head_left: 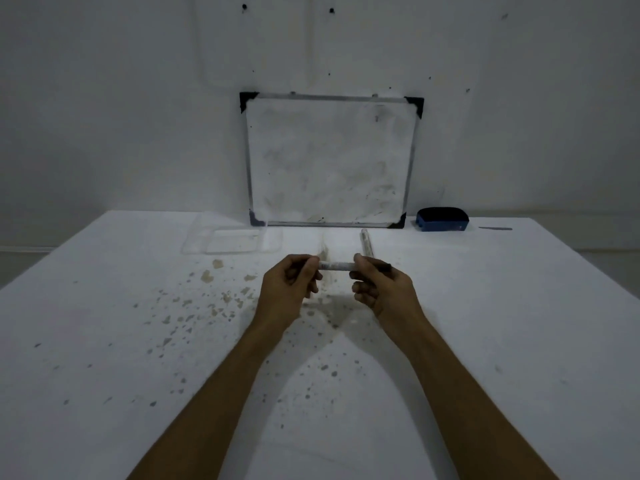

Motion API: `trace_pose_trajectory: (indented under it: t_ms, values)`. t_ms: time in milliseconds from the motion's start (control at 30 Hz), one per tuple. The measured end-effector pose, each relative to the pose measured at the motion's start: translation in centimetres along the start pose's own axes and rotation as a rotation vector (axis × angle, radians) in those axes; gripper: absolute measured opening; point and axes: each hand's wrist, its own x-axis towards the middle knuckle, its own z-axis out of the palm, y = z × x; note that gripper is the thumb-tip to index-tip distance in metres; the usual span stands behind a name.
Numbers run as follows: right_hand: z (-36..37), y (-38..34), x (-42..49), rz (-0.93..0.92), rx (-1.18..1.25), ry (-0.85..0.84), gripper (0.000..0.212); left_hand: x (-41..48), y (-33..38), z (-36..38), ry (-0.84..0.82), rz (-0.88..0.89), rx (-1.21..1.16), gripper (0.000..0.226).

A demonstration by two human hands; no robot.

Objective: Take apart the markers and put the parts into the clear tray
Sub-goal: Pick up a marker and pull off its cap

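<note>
I hold a white marker (335, 266) level above the middle of the table, one hand at each end. My left hand (289, 284) grips its left end. My right hand (375, 284) grips the right end, where a dark tip or cap pokes out past my fingers. A second white marker (365, 242) lies on the table just beyond my right hand, pointing away from me. The clear tray (194, 247) sits at the far left of centre, and I cannot make out any parts in it.
A small whiteboard (329, 161) leans on the wall at the back. A blue eraser (441, 220) sits to its right, with a thin dark stick (495, 229) further right. Brown and grey stains (207, 275) speckle the white table.
</note>
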Motion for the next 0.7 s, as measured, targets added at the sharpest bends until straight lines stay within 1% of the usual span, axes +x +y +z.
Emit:
trace_pose_trajectory:
  t_ms: [67,133,200,267,333,367,433,467,500,533,567,667,700]
  values:
    - [0.2,0.5,0.2,0.011,0.068,-0.015,0.031,-0.3,-0.1,0.6,-0.030,-0.009,-0.012,0.019]
    - [0.4,1.2,0.3,-0.009,-0.021,-0.032,0.027,-0.8,-0.3,1.2,-0.082,-0.015,-0.005,0.017]
    - [0.6,2.0,0.4,-0.011,-0.102,0.018,0.033,-1.3,-0.8,1.6,-0.144,0.007,0.081,0.017]
    - [0.7,2.3,0.6,0.014,-0.155,0.077,0.039,-1.7,-1.4,1.9,-0.201,0.101,0.308,0.018]
    - [0.6,2.3,0.7,0.047,-0.219,0.114,0.041,-1.6,-1.9,2.0,-0.232,0.265,0.588,0.019]
    - [0.6,2.3,0.6,0.061,-0.233,0.115,0.041,-1.6,-2.0,2.0,-0.241,0.345,0.688,0.021]
    - [0.6,2.4,0.6,0.069,-0.229,0.085,0.039,-1.3,-2.3,2.0,-0.256,0.441,0.805,0.026]
    - [0.7,2.5,0.7,0.054,-0.213,0.069,0.038,-1.3,-2.4,2.0,-0.260,0.439,0.826,0.029]
    - [0.7,2.6,0.8,0.027,-0.194,0.056,0.036,-1.3,-2.4,2.2,-0.264,0.397,0.803,0.033]
    - [0.8,2.6,0.9,-0.008,-0.182,0.045,0.034,-1.4,-2.3,2.5,-0.261,0.316,0.726,0.037]
    - [0.9,2.6,0.9,-0.048,-0.178,0.030,0.033,-1.6,-1.9,2.8,-0.253,0.201,0.596,0.041]
    - [1.1,2.6,0.9,-0.172,-0.203,0.005,0.030,-1.5,-0.4,3.5,-0.255,-0.210,0.091,0.056]
    - [1.2,2.6,0.9,-0.194,-0.213,0.022,0.029,-1.4,-0.1,3.4,-0.276,-0.284,0.011,0.059]
